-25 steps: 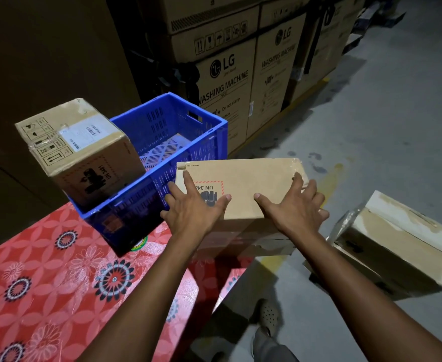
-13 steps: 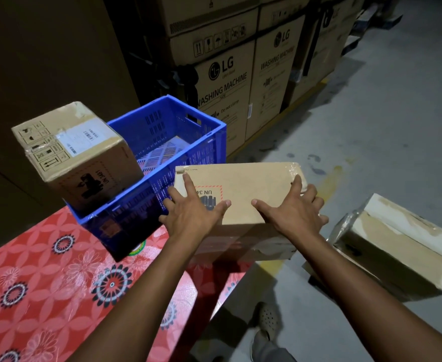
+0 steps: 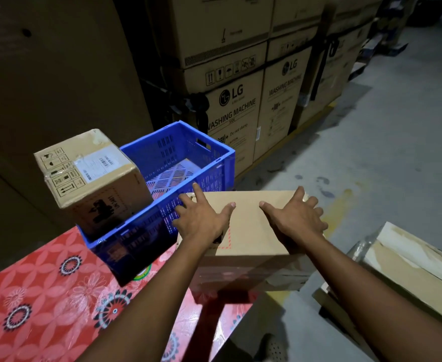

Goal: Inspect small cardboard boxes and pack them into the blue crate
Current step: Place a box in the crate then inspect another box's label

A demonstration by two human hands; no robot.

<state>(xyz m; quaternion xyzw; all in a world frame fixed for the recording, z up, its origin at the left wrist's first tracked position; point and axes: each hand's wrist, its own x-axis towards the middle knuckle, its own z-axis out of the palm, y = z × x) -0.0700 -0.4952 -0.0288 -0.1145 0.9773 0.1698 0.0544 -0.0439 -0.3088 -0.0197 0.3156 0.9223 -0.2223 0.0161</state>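
Observation:
A plain brown cardboard box (image 3: 251, 226) sits at the right end of the red flowered table (image 3: 45, 296), just right of the blue crate (image 3: 167, 202). My left hand (image 3: 201, 218) rests flat on the box's top left, fingers spread and straight. On the top right of the same box my right hand (image 3: 295, 220) lies spread in the same way. A second small box (image 3: 92, 176) with a white label and handling symbols leans in the crate's left corner. The crate's slatted floor shows bare behind it.
Tall stacked washing-machine cartons (image 3: 235, 105) stand behind the crate. A large flat carton (image 3: 407, 273) lies on the concrete floor at the right. A big brown carton wall (image 3: 53, 69) fills the left background. A shoe (image 3: 272, 348) shows below the table edge.
Both hands have stayed spread on top of the box; the box's top now faces the camera more, its printed mark mostly under my left hand. The view has shifted slightly.

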